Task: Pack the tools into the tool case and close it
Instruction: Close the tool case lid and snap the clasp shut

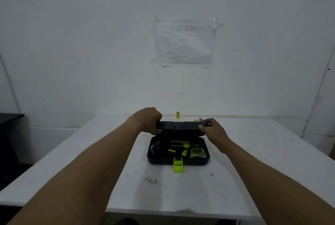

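A dark tool case lies on the white table, its base facing me with a lime green latch hanging over the front edge. Inside the base I see a hammer, green-handled pliers and a green tape measure. The lid stands partly raised at the far side. My left hand grips the lid's left end. My right hand grips its right end.
A small yellow bottle stands at the back of the table near the wall. A small metal item lies behind my right hand. A taped paper sheet hangs on the wall. A dark piece of furniture is at left.
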